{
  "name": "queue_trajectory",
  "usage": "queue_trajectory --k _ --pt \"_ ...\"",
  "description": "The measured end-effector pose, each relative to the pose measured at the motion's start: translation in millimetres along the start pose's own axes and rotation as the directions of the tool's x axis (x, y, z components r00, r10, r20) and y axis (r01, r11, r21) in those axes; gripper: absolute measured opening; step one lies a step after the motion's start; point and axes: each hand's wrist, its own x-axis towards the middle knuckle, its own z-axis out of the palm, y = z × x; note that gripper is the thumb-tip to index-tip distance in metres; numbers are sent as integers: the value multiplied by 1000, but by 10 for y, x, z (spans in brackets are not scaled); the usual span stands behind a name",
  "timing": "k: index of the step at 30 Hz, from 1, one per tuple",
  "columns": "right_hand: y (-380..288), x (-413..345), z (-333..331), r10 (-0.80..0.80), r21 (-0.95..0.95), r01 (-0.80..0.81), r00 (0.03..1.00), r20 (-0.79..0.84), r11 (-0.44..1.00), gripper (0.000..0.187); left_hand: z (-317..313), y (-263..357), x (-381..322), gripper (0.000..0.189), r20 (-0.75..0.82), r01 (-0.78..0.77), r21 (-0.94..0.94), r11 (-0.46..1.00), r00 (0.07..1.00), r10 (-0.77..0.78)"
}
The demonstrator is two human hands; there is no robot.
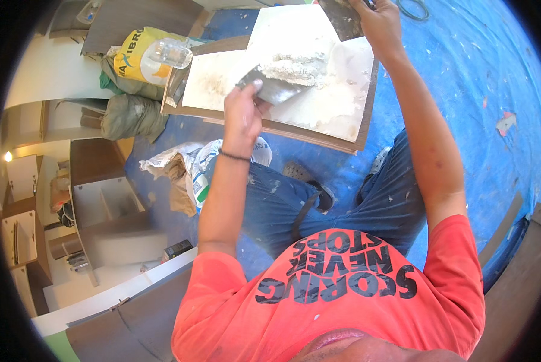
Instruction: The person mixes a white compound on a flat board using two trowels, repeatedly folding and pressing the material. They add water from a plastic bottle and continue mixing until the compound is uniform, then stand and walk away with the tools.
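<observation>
My left hand (pixel 243 111) grips a wide metal putty blade (pixel 279 90), its face tilted against a ridge of off-white putty (pixel 293 68). The putty lies on a white board (pixel 342 111), where a thin wet smear spreads to the right of the ridge. Up at the top edge, my right hand (pixel 382 29) holds a second, darker blade (pixel 342 20) over the board's far right corner. Part of that hand is cut off by the frame. Beneath the white board is a larger brown wooden panel (pixel 293 132).
Left of the board are a yellow printed sack (pixel 132 56), a clear plastic bottle (pixel 177 53) and a stuffed grey-green bag (pixel 132 117). A white bucket (pixel 263 151) and crumpled sacks (pixel 180 169) stand near my left leg. Blue sheeting (pixel 469 90) covers the floor. Cabinet pieces (pixel 103 199) stand farther left.
</observation>
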Motion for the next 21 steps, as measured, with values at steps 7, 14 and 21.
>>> queue_trajectory --k 7,14,21 --pt "105 37 -14 40 19 -40 999 -7 999 34 234 632 545 23 104 -269 450 851 963 249" --pt "193 106 -89 -39 -85 37 999 -25 996 38 528 566 -1 26 589 -658 748 -82 603 538" --pt "188 75 -62 32 28 -31 999 -23 999 35 336 115 -172 41 759 -744 607 -280 437 483"
